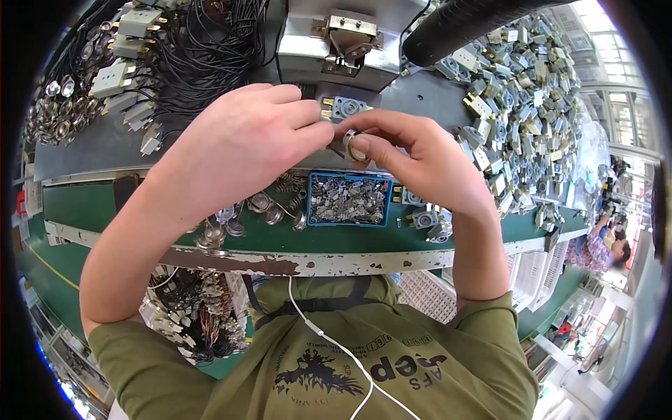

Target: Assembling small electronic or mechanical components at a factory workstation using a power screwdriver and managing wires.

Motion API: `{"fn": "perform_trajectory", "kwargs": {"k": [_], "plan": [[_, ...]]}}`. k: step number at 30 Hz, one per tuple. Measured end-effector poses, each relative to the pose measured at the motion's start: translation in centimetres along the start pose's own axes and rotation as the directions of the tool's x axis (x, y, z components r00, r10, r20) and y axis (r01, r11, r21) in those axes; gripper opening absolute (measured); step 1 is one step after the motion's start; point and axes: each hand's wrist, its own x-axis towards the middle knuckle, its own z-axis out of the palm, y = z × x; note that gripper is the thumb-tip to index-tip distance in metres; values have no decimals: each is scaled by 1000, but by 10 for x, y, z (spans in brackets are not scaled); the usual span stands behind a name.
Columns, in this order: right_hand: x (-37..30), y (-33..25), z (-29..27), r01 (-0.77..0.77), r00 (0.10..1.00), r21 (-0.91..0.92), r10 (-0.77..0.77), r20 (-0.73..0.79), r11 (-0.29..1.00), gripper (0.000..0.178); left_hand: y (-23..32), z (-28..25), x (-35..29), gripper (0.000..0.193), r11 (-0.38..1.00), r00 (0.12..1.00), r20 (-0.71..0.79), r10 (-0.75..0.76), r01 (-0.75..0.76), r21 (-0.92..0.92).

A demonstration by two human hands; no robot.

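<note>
My right hand (420, 150) is closed on a small round silver metal cup (353, 145), held between thumb and fingers. Back turned up, my left hand (269, 129) is closed, its fingertips meeting the right hand's fingers beside the cup; whatever it pinches is hidden. Just beyond both hands, a grey square block with brass prongs (348, 107) lies at the foot of a metal press fixture (350, 42). Nearer to me, below the hands, a blue tray (350, 225) holds many tiny metal pieces.
Black cables with pale plug blocks (136, 45) pile up at far left, beside shiny metal cups (59, 112). Grey blocks with brass prongs (521, 105) heap at right. A thick black tube (469, 31) crosses above. Springs (290, 183) and cups lie left of the tray.
</note>
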Motion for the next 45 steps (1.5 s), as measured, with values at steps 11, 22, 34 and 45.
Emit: {"fn": "perform_trajectory", "kwargs": {"k": [11, 22, 34, 45], "plan": [[-24, 16, 32, 166, 921, -23, -163, -353, 986, 43, 7, 14, 2, 27, 994, 988, -107, -107, 104, -32], [-26, 1, 1, 216, 923, -413, -323, -208, 885, 45, 17, 15, -14, 20, 992, 992, 79, -95, 101, -81], [57, 1, 56, 210, 892, -913, -451, 32, 351, 18, 23, 14, -33, 17, 997, 971, 239, -3, 22, -75], [52, -3, 33, 287, 892, -544, -427, -149, 789, 18, 8, 12, -36, 20, 939, 991, 47, -123, 132, -319]]}}
